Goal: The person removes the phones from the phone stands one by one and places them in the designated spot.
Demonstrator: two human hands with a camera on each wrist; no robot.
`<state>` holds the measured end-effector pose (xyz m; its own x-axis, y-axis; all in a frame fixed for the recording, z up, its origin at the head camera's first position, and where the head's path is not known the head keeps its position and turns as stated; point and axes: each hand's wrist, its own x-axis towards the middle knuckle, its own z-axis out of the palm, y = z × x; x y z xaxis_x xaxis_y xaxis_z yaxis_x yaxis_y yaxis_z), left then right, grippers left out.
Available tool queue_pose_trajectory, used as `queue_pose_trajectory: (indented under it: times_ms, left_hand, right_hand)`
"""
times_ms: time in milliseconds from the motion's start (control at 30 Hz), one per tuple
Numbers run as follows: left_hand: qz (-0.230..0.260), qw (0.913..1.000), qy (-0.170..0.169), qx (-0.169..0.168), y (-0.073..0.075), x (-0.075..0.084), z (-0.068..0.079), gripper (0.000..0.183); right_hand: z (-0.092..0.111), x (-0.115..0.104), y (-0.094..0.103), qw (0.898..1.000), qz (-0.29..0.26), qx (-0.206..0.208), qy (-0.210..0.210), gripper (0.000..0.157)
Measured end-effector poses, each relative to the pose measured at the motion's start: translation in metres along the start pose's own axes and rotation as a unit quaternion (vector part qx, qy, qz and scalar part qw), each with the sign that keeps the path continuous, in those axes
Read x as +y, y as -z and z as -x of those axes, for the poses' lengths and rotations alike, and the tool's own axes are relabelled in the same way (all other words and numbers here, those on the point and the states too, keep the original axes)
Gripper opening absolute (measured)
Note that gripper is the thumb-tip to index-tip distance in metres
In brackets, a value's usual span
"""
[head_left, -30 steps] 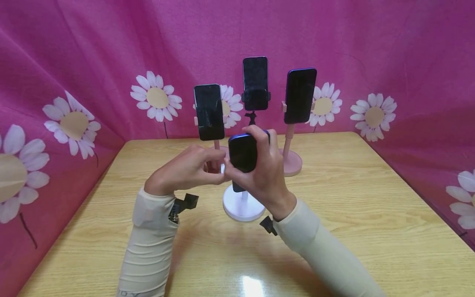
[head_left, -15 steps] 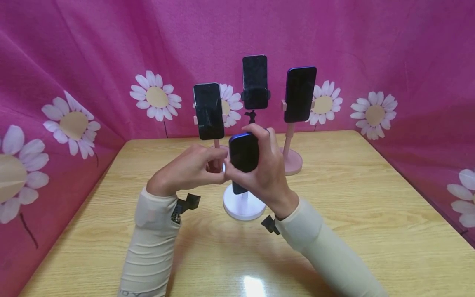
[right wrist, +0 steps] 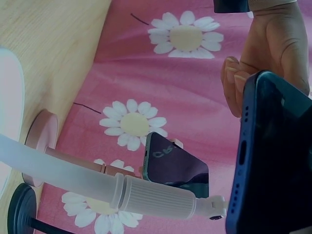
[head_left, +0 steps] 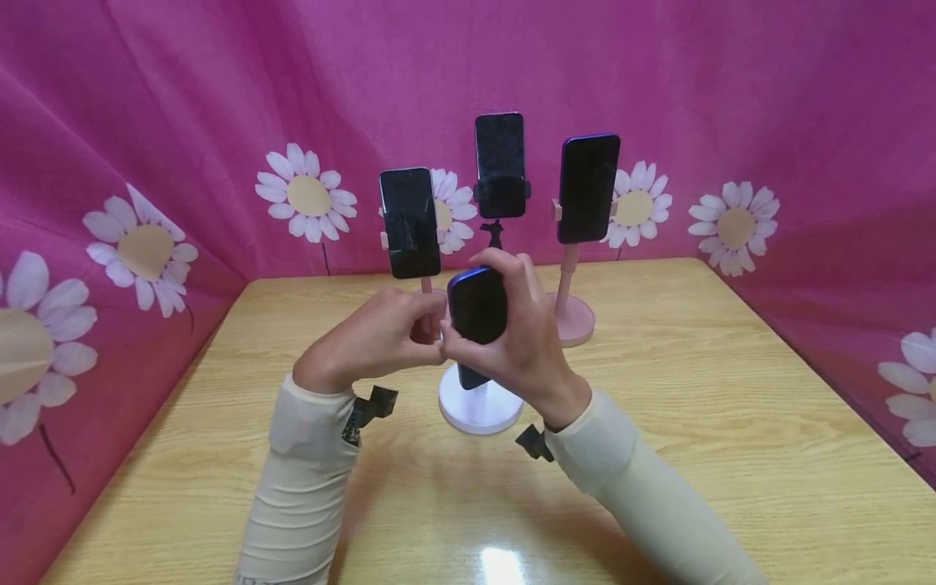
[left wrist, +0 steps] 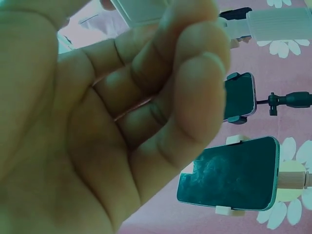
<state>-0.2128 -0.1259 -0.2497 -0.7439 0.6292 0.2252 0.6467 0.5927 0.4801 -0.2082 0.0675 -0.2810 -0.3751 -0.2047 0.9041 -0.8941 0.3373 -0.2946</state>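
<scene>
In the head view my right hand [head_left: 526,349] grips a blue-edged phone [head_left: 477,305], fingers over its top and thumb across its lower front. The phone stands tilted above the round base of a white phone stand [head_left: 478,413]. In the right wrist view, the stand's white ribbed pole [right wrist: 156,197] reaches up to the phone, whose port edge shows. My left hand [head_left: 383,337] is at the phone's left side, its thumb and curled fingers pinching the stand's white clamp [left wrist: 139,10], seen behind the fingers in the left wrist view. Most of the clamp is hidden.
Behind the hands, a dark phone on a pink stand [head_left: 411,223] is at left and another phone on a pink stand [head_left: 588,191] at right. Between them rises a phone on a black stand [head_left: 500,162]. A pink flowered cloth [head_left: 731,97] surrounds the wooden table [head_left: 695,366].
The phone in my right hand has tilted slightly and its lower end sits a little lower. My left hand has shifted slightly right, covering the white piece that showed between its fingers.
</scene>
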Motion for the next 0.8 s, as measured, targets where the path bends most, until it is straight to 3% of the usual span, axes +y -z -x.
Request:
queue_pose_trajectory:
  times_ms: [367, 800]
  left_hand:
    - [-0.021, 0.9995, 0.026, 0.002, -0.0019, 0.0036, -0.0015, 0.023]
    - [0.002, 0.9989, 0.046, -0.012, -0.0043, 0.0065, -0.0051, 0.039]
  right_hand:
    - [-0.0001, 0.0021, -0.0013, 1.000, -0.004, -0.012, 0.005, 0.075]
    - [-0.0004, 0.0022, -0.0036, 1.000, -0.006, -0.001, 0.016, 0.072]
